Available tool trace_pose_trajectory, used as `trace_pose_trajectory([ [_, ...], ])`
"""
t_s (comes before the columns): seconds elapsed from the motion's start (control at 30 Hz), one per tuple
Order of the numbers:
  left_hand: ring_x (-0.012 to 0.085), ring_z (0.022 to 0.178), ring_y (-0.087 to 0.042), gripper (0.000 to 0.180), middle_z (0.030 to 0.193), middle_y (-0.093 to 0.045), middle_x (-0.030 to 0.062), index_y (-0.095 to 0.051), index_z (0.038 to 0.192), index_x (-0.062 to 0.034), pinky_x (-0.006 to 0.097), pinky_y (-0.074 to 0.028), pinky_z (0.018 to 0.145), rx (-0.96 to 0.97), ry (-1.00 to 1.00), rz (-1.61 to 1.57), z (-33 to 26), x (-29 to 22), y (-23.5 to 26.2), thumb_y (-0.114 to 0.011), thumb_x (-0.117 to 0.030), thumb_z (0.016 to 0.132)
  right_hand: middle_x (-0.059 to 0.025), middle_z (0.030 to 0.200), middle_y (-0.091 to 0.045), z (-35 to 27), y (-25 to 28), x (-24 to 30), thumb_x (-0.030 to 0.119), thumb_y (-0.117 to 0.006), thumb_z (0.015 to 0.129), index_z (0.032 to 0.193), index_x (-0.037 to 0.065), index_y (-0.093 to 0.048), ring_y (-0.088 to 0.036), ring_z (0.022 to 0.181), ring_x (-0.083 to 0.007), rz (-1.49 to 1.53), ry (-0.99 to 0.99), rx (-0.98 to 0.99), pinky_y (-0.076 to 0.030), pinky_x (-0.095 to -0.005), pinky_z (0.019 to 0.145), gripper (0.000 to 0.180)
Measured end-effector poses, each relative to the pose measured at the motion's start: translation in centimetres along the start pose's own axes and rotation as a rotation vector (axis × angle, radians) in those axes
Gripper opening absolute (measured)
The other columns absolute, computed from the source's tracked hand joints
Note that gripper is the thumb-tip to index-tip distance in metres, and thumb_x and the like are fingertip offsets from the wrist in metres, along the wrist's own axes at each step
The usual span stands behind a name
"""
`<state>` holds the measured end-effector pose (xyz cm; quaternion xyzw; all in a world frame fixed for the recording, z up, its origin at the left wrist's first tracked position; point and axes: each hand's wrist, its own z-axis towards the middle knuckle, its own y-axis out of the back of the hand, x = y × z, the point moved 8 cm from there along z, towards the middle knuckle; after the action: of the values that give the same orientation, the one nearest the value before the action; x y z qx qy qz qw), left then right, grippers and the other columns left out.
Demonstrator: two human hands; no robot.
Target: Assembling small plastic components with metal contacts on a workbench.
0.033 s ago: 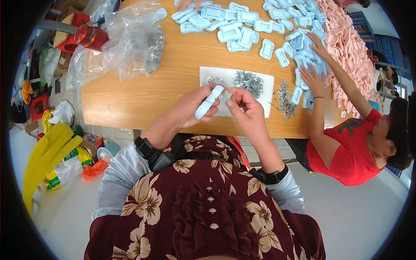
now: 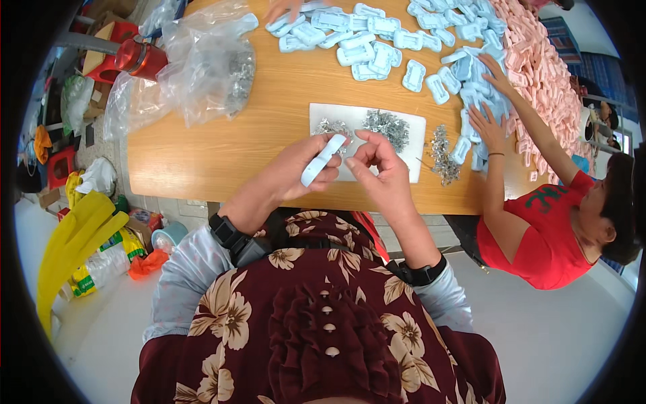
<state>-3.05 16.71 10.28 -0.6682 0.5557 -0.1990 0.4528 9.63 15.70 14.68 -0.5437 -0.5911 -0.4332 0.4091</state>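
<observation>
Blue piece (image 2: 322, 160), 1: in the left hand (image 2: 301, 165), held aslant over the near left part of the board (image 2: 415, 161); grip pinching it between thumb and fingers. Right hand (image 2: 390, 176), 1: just beside, to the right, apart from the piece; grip spread, thumb and forefinger separated; cannot tell whether the curled fingers hide a small part. Board: white, flat on the bench (image 2: 195, 158). Metal bits, 3 piles: left pile (image 2: 333, 126) and right pile (image 2: 385, 129) on the board, outer pile (image 2: 441, 158) on the bench, right of it. Blue heap (image 2: 387, 57): far side. Pink heap (image 2: 538, 84): far right. Co-worker (image 2: 538, 232), 1: red shirt, 2 hands on blue pieces. Bag (image 2: 182, 71), clear: bench's left end, metal bits inside.
</observation>
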Motion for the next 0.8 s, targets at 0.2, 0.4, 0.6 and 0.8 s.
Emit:
trace_pose_trajectory([
  [0.2,0.0072,0.058,-0.041,0.035,0.085,-0.047,0.0002,-0.047,0.129,-0.0082,0.019,-0.033,0.046,0.235,0.189,-0.149,-0.8,2.5,-0.9,-0.042,-0.029,0.102,-0.0036,0.082,-0.066,-0.2,-0.4,0.4,0.007,-0.075,0.083,0.111,0.004,-0.065,-0.059,0.074,-0.0099,-0.200,0.104,0.010,-0.050,-0.0256,0.070,0.029],
  [0.4,0.0069,0.051,-0.037,0.036,0.076,-0.044,-0.0013,-0.048,0.132,-0.0069,0.020,-0.028,0.041,-0.128,0.140,0.092,-1.3,2.4,4.0,-0.042,-0.024,0.101,-0.0084,0.091,-0.066,-3.6,10.0,-9.5,0.012,-0.070,0.086,0.106,0.003,-0.064,-0.062,0.082,-0.0187,-0.484,0.028,-0.396,-0.050,-0.0316,0.076,0.022],
  [0.6,0.0085,0.049,-0.039,0.040,0.075,-0.046,0.0003,-0.048,0.132,-0.0051,0.023,-0.030,0.038,-0.219,0.177,0.119,-1.2,3.2,7.1,-0.044,-0.017,0.094,-0.0253,0.129,-0.051,-11.3,28.0,-21.7,0.030,-0.054,0.098,0.132,-0.005,-0.046,-0.047,0.122,-0.0347,-0.758,-0.144,-1.331,-0.036,-0.0415,0.105,0.049],
  [0.8,0.0113,0.049,-0.042,0.043,0.075,-0.050,0.0022,-0.049,0.131,-0.0044,0.024,-0.033,0.039,-0.303,0.242,0.144,-0.8,4.4,8.9,-0.046,-0.013,0.089,-0.0279,0.139,-0.045,-7.0,26.9,-21.2,0.031,-0.050,0.098,0.133,-0.005,-0.045,-0.036,0.134,-0.0420,-0.884,-0.281,-1.172,-0.025,-0.0515,0.112,0.051],
])
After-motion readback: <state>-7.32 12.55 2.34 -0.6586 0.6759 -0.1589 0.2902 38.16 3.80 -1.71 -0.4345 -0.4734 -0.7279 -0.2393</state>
